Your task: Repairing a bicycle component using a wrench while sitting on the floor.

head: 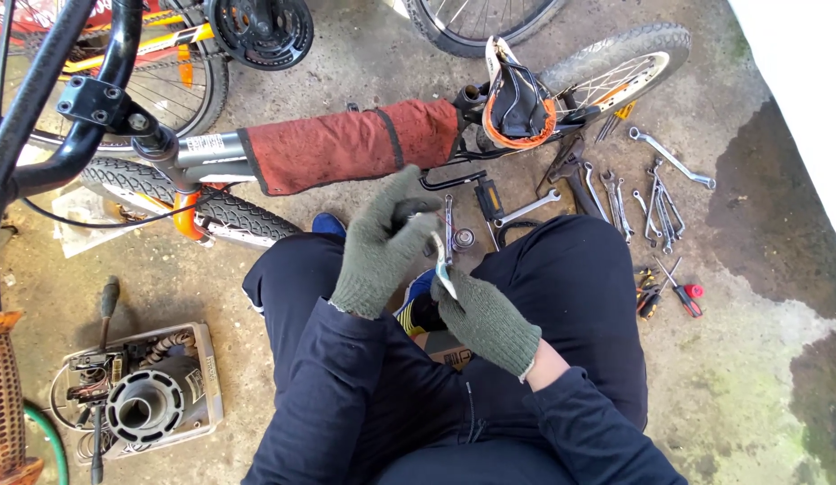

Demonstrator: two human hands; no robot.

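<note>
Head view, looking straight down: both hands are gloved in green knit and held together over the lap. The left hand (382, 247) is curled shut around a dark rounded part (416, 209) — probably a grip or pedal piece, hard to tell since most of it is covered by the glove. The right hand (485, 319) is pinched closed on a thin pale strip (443, 269) that runs up toward the left hand at roughly 11 o'clock.

At 12 o'clock from the hands, a bike frame wrapped in a red cloth (346, 144) is laid across the concrete floor (750, 377), with the saddle (517, 103) upside down beside it. A spread of wrenches (642, 193) is seen at 2 o'clock, and a red-handled screwdriver (683, 292) at 3 o'clock. A tray of parts (144, 395) is parked at 8 o'clock — well apart from the hands.
</note>
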